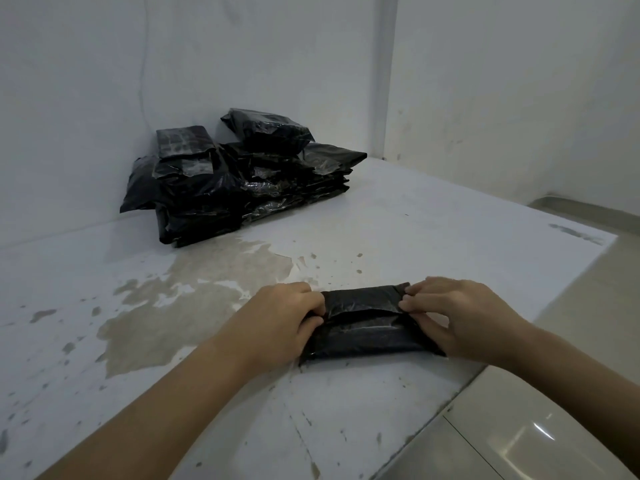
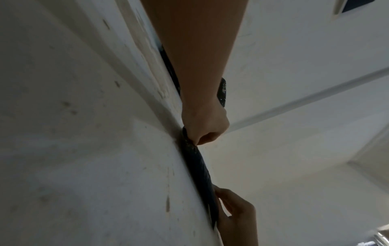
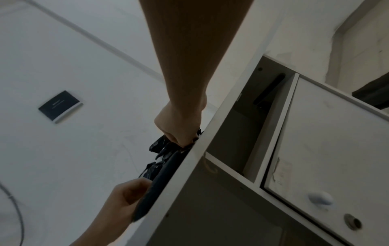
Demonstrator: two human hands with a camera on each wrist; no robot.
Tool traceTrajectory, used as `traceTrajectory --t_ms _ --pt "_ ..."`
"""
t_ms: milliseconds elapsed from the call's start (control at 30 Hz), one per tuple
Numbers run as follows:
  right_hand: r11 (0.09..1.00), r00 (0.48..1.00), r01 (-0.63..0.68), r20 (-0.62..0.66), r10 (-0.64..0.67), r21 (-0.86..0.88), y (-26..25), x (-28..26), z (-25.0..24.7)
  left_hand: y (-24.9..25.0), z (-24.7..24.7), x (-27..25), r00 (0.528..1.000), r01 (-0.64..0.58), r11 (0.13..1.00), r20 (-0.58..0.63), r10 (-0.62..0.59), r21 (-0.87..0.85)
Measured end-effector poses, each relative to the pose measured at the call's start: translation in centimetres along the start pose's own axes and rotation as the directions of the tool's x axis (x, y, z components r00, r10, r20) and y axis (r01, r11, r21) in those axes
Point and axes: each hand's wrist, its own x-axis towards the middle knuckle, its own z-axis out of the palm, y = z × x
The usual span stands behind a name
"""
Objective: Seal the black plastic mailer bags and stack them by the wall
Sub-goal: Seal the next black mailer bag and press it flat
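A black mailer bag [image 1: 367, 323] lies flat near the table's front right edge, its flap folded over the top. My left hand [image 1: 317, 311] grips the bag's left end with curled fingers. At the flap's right end my right hand [image 1: 407, 299] pinches the plastic. From the left wrist the bag [image 2: 197, 166] shows edge-on between my left hand [image 2: 200, 138] and right hand [image 2: 223, 203]. From the right wrist the bag [image 3: 160, 179] runs from my right hand [image 3: 181, 141] to my left hand [image 3: 145, 184]. A pile of black mailer bags [image 1: 239, 174] leans against the back wall.
The white table [image 1: 415, 220] has worn beige patches left of the bag. Its right edge drops to a tiled floor [image 1: 554, 410]. Walls close off the back and far right. Under the table sits a white cabinet with a knob [image 3: 320, 198] and an open compartment [image 3: 242, 116].
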Motion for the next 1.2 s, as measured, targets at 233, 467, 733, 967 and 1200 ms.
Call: traceTrajectory --t_ms 233,467,733,967,1200 --pt "0.985 0.982 -0.151 0.103 0.160 -0.086 -0.8 -0.2 0.0 -0.3 0.4 -1.6 0.999 -0.005 1.000 -0.032 0.005 -0.003" --pt "0.778 0.812 -0.578 0.083 0.577 0.246 -1.9 1.7 -0.8 2.5 0.3 1.1 0.870 0.481 0.876 -0.111 -0.480 -0.016" --pt "0.782 0.750 -0.601 0.222 0.623 -0.166 -5.2 3.2 0.5 3.9 1.6 1.6 0.891 0.440 0.867 0.006 -0.454 0.233" --pt "0.800 0.686 -0.584 0.442 0.579 -0.141 -4.1 1.6 0.4 3.1 1.0 0.4 0.818 0.456 0.881 0.331 -0.470 0.125" --pt "0.773 0.668 -0.622 0.428 0.609 -0.127 -4.1 1.3 1.1 3.5 -0.1 0.0 0.761 0.572 0.819 0.397 -0.513 -0.038"
